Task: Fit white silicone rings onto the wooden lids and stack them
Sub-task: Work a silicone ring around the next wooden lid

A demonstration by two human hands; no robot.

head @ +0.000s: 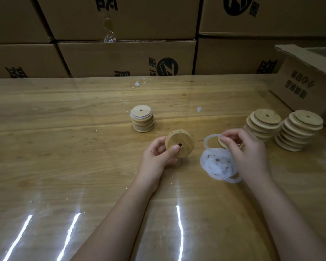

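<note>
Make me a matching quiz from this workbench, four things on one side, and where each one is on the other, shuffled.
1 short lid stack
2 single ring
3 tilted lid
4 open carton

a gripped by left hand
b far right of table
c pinched by right hand
d standing alone beyond left hand

Pairs: 1-d, 2-c, 3-a, 4-b

Single head-worn wide-angle view, close above glossy light-brown wooden table [64, 147], facing forward-down; stacked brown cardboard cartons [120, 57] at 12 o'clock.
</note>
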